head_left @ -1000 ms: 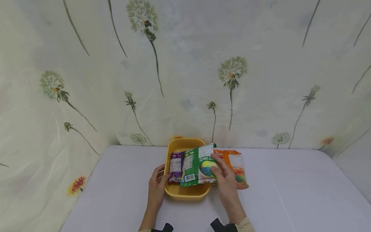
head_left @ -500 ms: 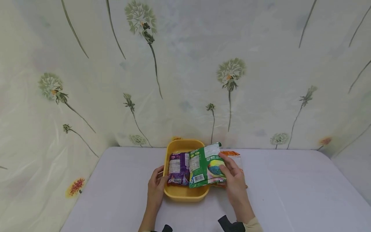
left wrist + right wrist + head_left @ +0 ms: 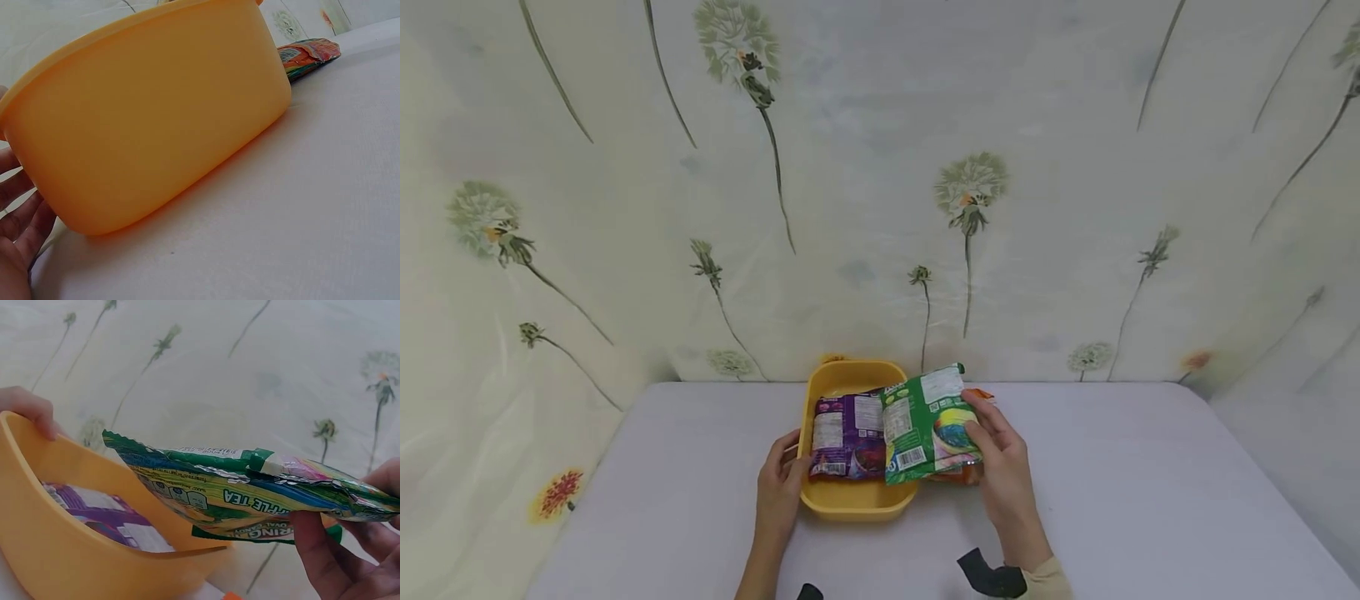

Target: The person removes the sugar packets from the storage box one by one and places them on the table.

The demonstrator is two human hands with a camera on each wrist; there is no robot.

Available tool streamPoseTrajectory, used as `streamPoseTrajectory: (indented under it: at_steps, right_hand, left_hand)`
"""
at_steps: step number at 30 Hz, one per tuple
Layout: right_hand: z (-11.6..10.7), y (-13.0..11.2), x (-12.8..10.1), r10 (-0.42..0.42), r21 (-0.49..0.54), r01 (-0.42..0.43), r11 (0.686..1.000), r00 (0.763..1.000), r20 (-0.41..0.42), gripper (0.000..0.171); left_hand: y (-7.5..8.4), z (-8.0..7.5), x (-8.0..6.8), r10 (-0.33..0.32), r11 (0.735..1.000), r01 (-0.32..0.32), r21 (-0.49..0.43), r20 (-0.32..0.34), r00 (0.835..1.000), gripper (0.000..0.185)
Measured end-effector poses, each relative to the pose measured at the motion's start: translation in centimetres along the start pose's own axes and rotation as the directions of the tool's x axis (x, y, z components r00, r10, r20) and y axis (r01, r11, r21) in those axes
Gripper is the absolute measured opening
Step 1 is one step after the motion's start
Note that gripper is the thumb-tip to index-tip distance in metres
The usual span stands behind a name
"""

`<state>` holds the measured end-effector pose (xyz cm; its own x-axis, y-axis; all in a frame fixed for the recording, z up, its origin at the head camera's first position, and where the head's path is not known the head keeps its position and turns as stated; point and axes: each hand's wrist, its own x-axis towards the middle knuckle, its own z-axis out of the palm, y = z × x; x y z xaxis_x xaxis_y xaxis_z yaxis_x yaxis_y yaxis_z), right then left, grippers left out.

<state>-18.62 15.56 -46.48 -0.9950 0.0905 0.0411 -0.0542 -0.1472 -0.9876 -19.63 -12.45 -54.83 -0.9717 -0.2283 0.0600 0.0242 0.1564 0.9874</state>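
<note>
Right grip (image 3: pixel 1006 467) pinches green packet (image 3: pixel 925 427), which juts left over yellow tub (image 3: pixel 857 513). Left grip (image 3: pixel 777 483) holds tub's left side. Purple packet (image 3: pixel 846 437) in tub, between grips. Orange packet (image 3: pixel 967 476) below right grip, mostly hidden.

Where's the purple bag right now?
In the head view, the purple bag lies inside the yellow tub, just left of the green bag that the right hand holds.
</note>
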Motion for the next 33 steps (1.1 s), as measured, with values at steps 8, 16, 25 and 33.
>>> streamPoseTrajectory:
  at_steps: [8,16,25,33]
  right_hand:
    - [-0.7,-0.1,0.0,0.000,-0.001,0.000,1.000,1.000,-0.032,0.042]
    - [-1.3,-0.4,0.0,-0.003,0.009,0.003,1.000,1.000,-0.022,0.045]
    - [-1.9,-0.6,0.0,0.022,-0.008,-0.022,1.000,0.998,-0.058,0.046]
    - [-3.0,-0.7,0.1,-0.008,0.019,0.009,1.000,0.997,-0.075,0.047]
  left_hand:
    - [0.2,-0.4,-0.2,0.007,1.000,-0.007,0.002,0.007,1.000,0.039]
    - [0.5,-0.4,-0.3,-0.006,1.000,0.007,-0.026,0.022,1.000,0.040]
    - [0.0,-0.1,-0.2,-0.006,1.000,0.006,-0.011,0.014,1.000,0.039]
    - [0.4,-0.1,-0.3,-0.004,1.000,0.004,-0.009,0.001,1.000,0.039]
